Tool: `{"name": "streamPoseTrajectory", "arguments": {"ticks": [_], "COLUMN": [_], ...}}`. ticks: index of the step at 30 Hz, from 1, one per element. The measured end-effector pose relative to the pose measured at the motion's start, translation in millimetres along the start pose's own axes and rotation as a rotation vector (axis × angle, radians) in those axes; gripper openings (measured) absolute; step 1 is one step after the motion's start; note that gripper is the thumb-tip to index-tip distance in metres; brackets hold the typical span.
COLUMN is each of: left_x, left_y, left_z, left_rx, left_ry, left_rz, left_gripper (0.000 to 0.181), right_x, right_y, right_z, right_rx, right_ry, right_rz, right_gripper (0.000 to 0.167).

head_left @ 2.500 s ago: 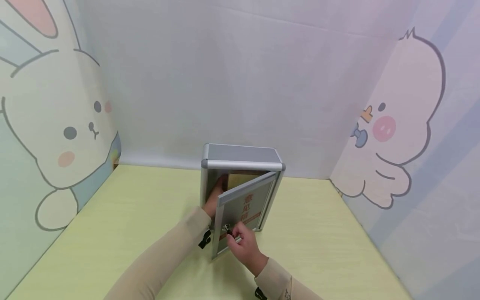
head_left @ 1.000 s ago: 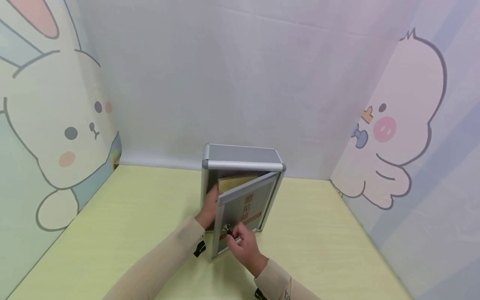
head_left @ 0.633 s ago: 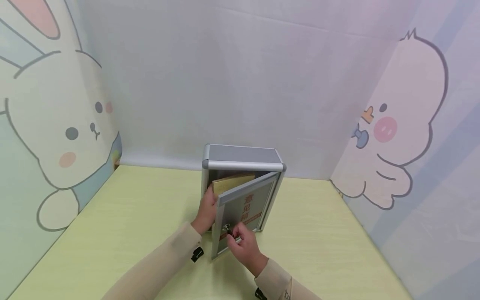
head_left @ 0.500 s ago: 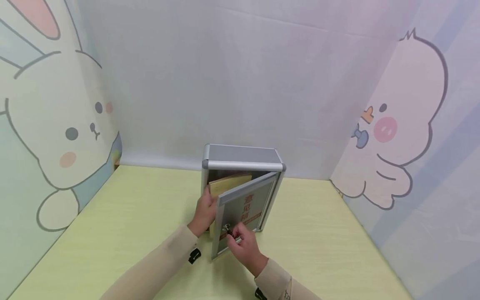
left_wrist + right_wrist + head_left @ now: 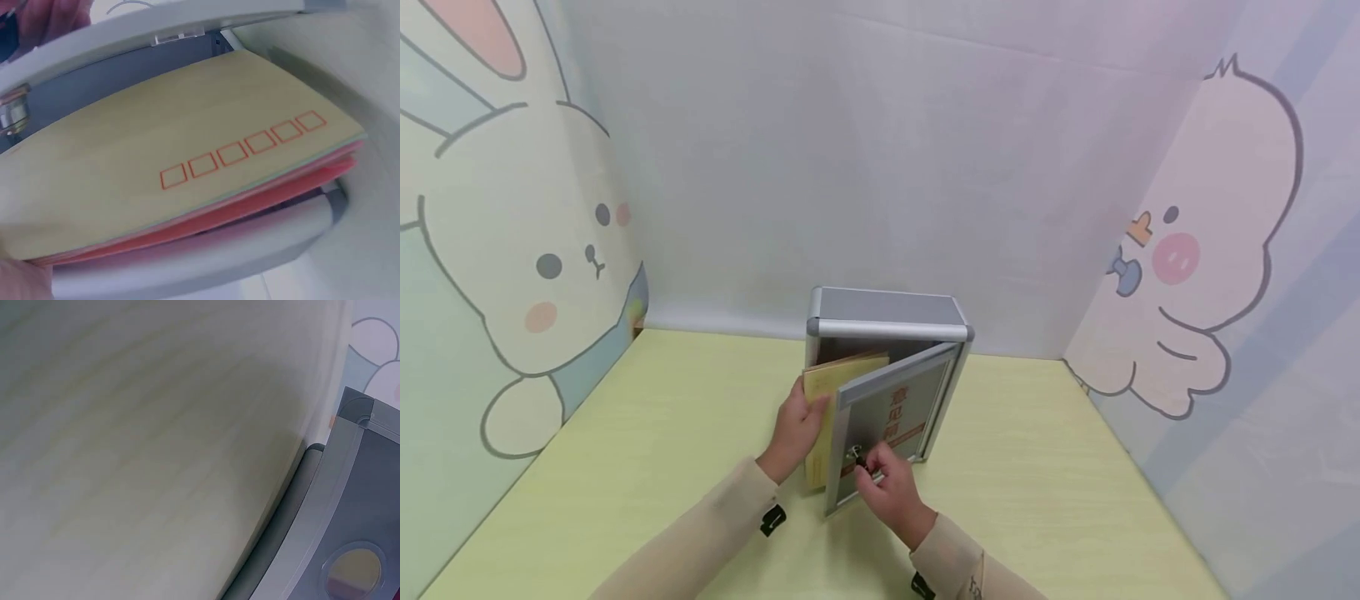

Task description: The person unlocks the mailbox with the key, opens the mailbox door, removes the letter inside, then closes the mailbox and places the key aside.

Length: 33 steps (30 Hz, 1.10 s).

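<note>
A grey suggestion box (image 5: 891, 308) with an aluminium frame and red Chinese characters on its door (image 5: 891, 417) stands upright, the door ajar. My left hand (image 5: 793, 425) grips a stack of envelopes (image 5: 818, 450) by its left edge, partly out of the box; the door hides the stack's right part. In the left wrist view the top envelope (image 5: 156, 137) is tan with red postcode squares, and pink and red edges show beneath it. My right hand (image 5: 893, 492) pinches the small black-headed key (image 5: 862, 463) at the door's lock (image 5: 853, 452).
The box stands on a pale yellow tabletop (image 5: 1037, 467), close to a light grey backdrop (image 5: 880, 167). Side panels carry a cartoon rabbit (image 5: 535, 250) at left and a cartoon chick (image 5: 1210, 250) at right. In the right wrist view, a round window (image 5: 354, 574) shows in the door.
My left hand has come out of the box to the left and toward me, drawing the envelopes partly out through the door gap. My right hand stays at the lock, and the door has hardly moved.
</note>
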State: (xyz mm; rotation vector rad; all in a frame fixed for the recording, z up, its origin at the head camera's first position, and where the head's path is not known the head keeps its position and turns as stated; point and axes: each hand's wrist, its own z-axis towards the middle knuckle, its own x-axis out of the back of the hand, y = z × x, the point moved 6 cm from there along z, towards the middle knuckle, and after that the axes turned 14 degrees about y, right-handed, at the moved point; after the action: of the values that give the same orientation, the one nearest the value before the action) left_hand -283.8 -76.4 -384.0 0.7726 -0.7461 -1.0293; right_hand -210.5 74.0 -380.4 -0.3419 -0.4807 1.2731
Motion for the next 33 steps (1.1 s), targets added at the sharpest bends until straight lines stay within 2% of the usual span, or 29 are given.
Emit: {"name": "streamPoseTrajectory", "arguments": {"ticks": [8, 15, 21, 33], "left_x": [27.7, 34.2, 43.5, 71.2], "left_y": [-10.4, -14.5, -18.2, -27.0], "left_z": [-9.9, -11.9, -13.1, -19.7], "left_rx": [0.002, 0.041, 0.113, 0.123], "left_ry": [0.024, -0.001, 0.0, 0.035], "left_rz": [0.084, 0.087, 0.124, 0.118], "left_gripper": [0.035, 0.036, 0.034, 0.033], "right_x": [-3, -1, -1, -2], "right_y": [-2, -1, 1, 4], "right_z": [3.7, 3.8, 3.1, 3.4], "right_rx": [-0.007, -0.034, -0.027, -0.022], "right_ry": [-0.04, -0.056, -0.059, -0.048], "right_rz": [0.013, -0.007, -0.021, -0.027], "right_gripper": [0.025, 0.025, 0.024, 0.025]}}
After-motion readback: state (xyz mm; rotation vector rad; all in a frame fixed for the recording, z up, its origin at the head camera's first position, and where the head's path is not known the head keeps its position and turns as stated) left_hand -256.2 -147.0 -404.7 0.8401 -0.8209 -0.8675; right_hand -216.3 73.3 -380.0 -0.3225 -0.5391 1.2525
